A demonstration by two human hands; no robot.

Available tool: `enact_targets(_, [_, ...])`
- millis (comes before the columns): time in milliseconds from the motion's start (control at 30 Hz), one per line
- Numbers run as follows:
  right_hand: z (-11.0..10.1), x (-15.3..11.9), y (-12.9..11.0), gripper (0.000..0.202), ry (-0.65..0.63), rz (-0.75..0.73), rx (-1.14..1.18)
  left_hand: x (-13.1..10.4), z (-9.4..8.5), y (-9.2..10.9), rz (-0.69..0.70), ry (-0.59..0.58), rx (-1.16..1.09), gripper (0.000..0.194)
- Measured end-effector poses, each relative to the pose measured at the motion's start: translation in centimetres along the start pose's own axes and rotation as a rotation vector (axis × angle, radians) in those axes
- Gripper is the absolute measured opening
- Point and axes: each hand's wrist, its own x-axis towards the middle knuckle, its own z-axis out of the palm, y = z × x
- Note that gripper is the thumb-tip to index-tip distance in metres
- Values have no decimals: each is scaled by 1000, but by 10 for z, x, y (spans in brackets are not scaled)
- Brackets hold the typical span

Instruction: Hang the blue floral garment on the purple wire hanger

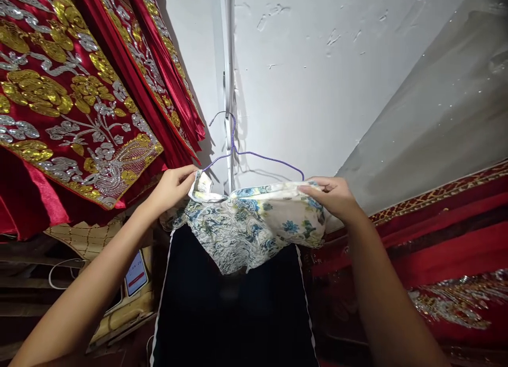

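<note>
A cream floral garment [242,226] with blue and green flowers hangs gathered in front of me, its neckline open at the top. A thin purple wire hanger [265,157] goes down into it, the hook beside an upright metal rail. On the left side of the neckline, my left hand [177,187] pinches the cloth near the hanger's left arm. My right hand [331,195] grips the other upper edge, thumb on top, by the hanger's right end. Below is a black cloth [234,309] with white edging; whether it joins the garment I cannot tell.
Red cloth panels [75,97] with gold and silver sequins hang at upper left. A pale metal rail [228,49] runs up the white wall [317,81]. A lit phone [136,274] lies at lower left. More red embroidered cloth [456,250] is at right, below a grey sheet [448,118].
</note>
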Motion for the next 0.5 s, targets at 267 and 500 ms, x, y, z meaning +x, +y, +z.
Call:
enact_targets(267, [3, 30, -13, 35, -31, -3, 103, 6, -19, -8, 23, -136, -95, 39])
enact_targets(500, [0, 38, -8, 45, -392, 196, 407, 8, -29, -8, -51, -168, -211, 39])
